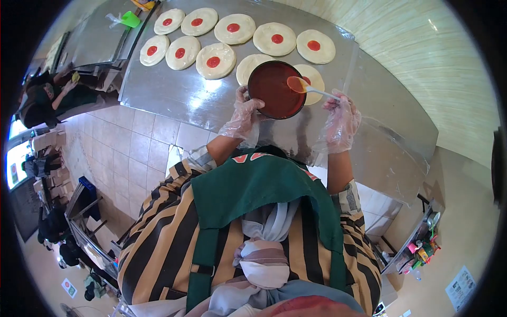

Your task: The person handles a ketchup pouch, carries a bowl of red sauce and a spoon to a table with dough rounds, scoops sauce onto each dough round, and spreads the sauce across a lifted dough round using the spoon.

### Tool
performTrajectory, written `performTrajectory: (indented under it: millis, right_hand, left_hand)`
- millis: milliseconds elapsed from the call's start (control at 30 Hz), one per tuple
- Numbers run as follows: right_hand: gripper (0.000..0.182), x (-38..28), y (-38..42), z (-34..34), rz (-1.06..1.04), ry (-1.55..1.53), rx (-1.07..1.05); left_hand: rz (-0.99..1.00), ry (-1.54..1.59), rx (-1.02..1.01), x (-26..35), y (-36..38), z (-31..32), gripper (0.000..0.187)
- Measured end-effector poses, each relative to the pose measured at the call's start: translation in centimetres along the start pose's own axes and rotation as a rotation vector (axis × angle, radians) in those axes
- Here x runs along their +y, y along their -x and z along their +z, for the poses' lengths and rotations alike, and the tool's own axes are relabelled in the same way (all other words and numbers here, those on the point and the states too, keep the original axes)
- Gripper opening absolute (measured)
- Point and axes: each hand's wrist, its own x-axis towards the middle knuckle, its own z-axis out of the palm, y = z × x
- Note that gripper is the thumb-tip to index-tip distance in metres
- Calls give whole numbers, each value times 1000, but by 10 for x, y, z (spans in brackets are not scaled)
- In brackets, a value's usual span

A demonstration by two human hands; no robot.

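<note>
My left hand (244, 113), in a clear plastic glove, grips the rim of a dark bowl (272, 95) of red sauce. My right hand (342, 119), gloved as well, pinches the white handle of a spoon (320, 93). Red sauce coats the spoon's head, which is over the bowl's right edge. Flat dough rounds (274, 39) lie in two rows on the steel table, most with a red sauce spot in the middle. Two rounds in the nearer row are partly hidden by the bowl; the rightmost dough round (315, 79) shows some red behind the spoon.
The steel table (158, 95) runs up to a pale wall (417, 58) at the right. A green cup (130, 19) stands on another surface at the far left. A person (47, 98) is at the left, and shelves with colourful items (422, 251) are at the lower right.
</note>
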Motion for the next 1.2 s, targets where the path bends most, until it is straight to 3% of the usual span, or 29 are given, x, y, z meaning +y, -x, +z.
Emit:
performTrajectory:
  millis: [100,167,200,267,300,367,500,567,600,667,767,867,933,1000,1033,1100,1200]
  right_hand:
    - [21,1,-4,-2,10,-59,43]
    - [21,1,-8,-4,-213,123,47]
    - [21,3,-8,-4,-209,121,45]
    - [18,15,-7,-7,-464,554,4]
    - [18,21,-11,-12,-457,554,6]
    - [17,31,-26,-25,-804,1482,-386]
    - [14,41,-32,-30,-758,1271,-367]
    - [11,24,-26,-25,-711,1000,-155]
    - [11,12,-21,-21,-711,1002,-156]
    - [14,-6,-11,-7,-538,618,-187]
    - [13,-11,-9,6,-724,870,-355]
    - [13,-20,-17,21,-763,1125,-491]
    - [14,-8,-20,19,-732,999,-496]
    - [15,0,-16,17,-425,771,-335]
    - [15,3,-19,16,-428,768,-340]
    - [16,7,-26,13,-262,439,-117]
    - [18,14,-41,10,-275,292,-4]
  left_hand:
    - [15,-72,8,2,8,-4,75]
    - [25,-71,16,1,10,-8,75]
    - [25,-73,21,1,11,-11,75]
    - [51,-79,57,-1,15,-19,76]
    - [47,-82,61,-2,16,-23,76]
    - [34,-82,60,-3,14,-27,77]
    - [34,-91,101,-4,9,-26,77]
    - [44,-66,94,-5,5,-25,78]
    - [43,-63,94,-4,3,-21,78]
    - [25,-96,83,-1,-1,-11,78]
    - [26,10,53,-4,-12,-4,75]
    - [16,22,55,-2,-18,13,75]
    - [26,11,53,-1,-23,22,75]
    - [31,0,63,-1,-28,26,75]
    - [28,-5,60,-1,-33,27,75]
    - [31,-8,56,2,-41,30,76]
    - [30,-17,62,4,-51,34,77]
